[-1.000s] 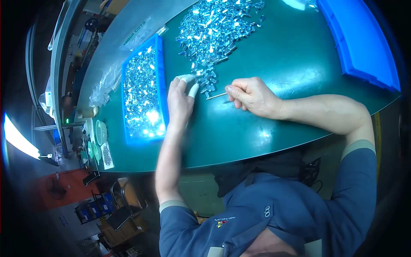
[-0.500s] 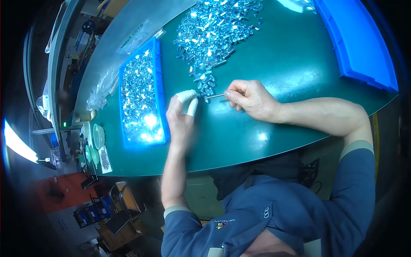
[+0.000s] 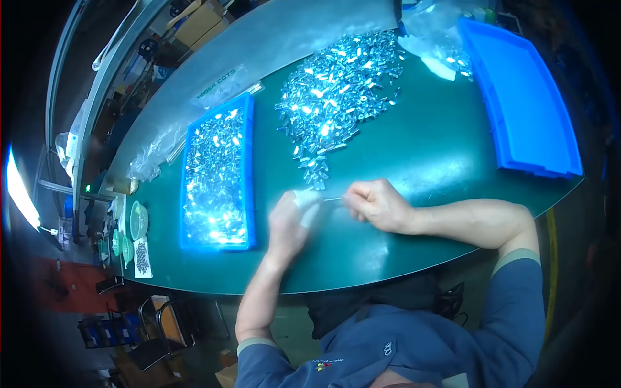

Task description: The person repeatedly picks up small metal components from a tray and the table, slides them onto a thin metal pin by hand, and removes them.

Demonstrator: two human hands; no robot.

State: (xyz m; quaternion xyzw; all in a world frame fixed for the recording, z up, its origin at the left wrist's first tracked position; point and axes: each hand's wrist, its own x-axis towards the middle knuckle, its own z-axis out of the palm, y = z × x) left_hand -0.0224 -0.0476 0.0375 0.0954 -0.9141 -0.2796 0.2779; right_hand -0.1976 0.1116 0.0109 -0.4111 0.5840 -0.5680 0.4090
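My right hand point(image 3: 383, 205) pinches a thin metal rod point(image 3: 332, 198) between thumb and fingers. The rod points left, its tip at the fingertips of my left hand point(image 3: 289, 223). White finger cots point(image 3: 306, 198) cover the thumb and a finger of that hand. Its fingers are closed together and blurred; whatever lies between them is hidden. Just beyond both hands, the pile of small shiny metal pieces point(image 3: 336, 90) narrows to a tail. Left of my left hand stands a blue tray point(image 3: 250, 174) filled with similar metal pieces.
A second blue tray point(image 3: 533, 107) lies at the right edge of the green table point(image 3: 420, 149). Clear plastic bags point(image 3: 155, 155) lie along the far left side. Green bowls point(image 3: 138, 221) and a white card with small dark parts point(image 3: 142, 257) sit at the left end.
The view has tilted, so the table appears lower. My left hand has closed its fingers and come to the tip of the rod. My right hand still holds the rod.
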